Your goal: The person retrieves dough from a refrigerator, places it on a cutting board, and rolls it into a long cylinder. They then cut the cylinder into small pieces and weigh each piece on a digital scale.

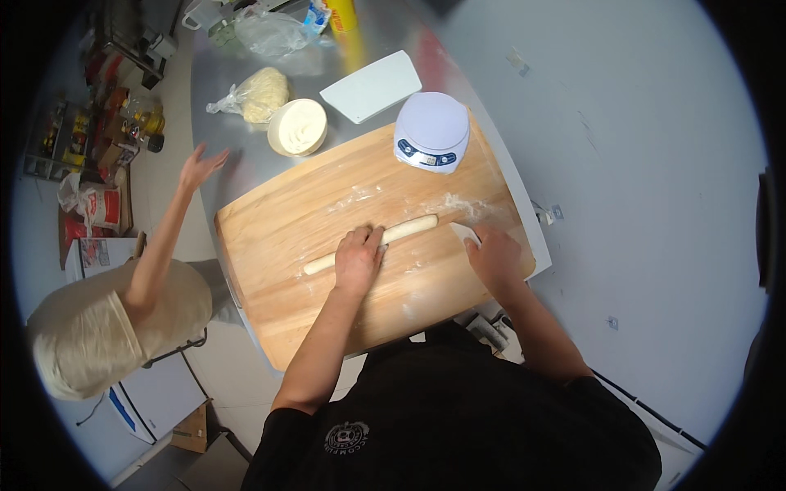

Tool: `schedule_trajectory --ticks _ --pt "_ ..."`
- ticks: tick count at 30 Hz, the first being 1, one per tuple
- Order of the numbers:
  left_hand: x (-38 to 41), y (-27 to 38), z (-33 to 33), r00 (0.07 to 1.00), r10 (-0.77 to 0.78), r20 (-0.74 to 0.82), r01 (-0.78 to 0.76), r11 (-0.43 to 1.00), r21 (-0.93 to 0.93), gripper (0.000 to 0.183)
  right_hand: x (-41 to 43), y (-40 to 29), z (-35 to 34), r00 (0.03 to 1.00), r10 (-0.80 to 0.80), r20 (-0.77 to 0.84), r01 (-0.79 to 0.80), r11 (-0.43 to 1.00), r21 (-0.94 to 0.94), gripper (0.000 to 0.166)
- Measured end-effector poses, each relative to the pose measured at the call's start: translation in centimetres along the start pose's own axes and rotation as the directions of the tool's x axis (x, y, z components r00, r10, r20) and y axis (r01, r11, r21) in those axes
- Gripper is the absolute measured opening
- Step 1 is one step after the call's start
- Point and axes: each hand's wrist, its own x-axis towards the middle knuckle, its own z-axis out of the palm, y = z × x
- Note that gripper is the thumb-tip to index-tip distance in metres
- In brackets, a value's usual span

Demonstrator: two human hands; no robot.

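Observation:
A long roll of dough (410, 229) lies slantwise across the wooden board (264, 245). My left hand (359, 255) grips it near its middle, the fingers curled over it and covering that stretch. To the right of the roll's far end, my right hand (496, 251) holds a white dough scraper (465, 232), its blade pointing up and left. The scraper is apart from the dough, and its grip end is hidden by the fingers. Dry flour (457, 205) is scattered on the wood just above the scraper, with thinner dustings around the roll.
A white digital kitchen scale (431, 126) stands on the board's far right. Beyond are a bowl of creamy white contents (299, 127), a bagged dough lump (265, 93) and a white tray (373, 88). At left, another person's hand (201, 169) reaches over the metal table (212, 132). A wall (626, 159) borders the right.

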Motion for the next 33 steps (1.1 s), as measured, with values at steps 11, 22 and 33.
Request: schedule_trajectory --ticks 11,22,33 --pt "-8.1 -3.5 -4.1 0.97 -0.245 0.002 0.243 0.963 0.115 0.041 -1.5 5.1 1.2 0.982 0.071 0.176 -0.081 0.995 0.055 0.032" --pt "-2.2 0.5 -0.1 0.997 -0.052 -0.053 0.051 0.998 -0.025 0.039 -1.1 1.3 1.1 0.979 -0.003 0.205 -0.001 1.0 0.019 0.019" --pt "1.2 4.5 3.2 0.999 -0.034 -0.028 0.027 0.981 -0.191 0.039 -2.3 -1.0 1.7 0.992 -0.001 0.13 -0.008 0.997 0.074 0.015"
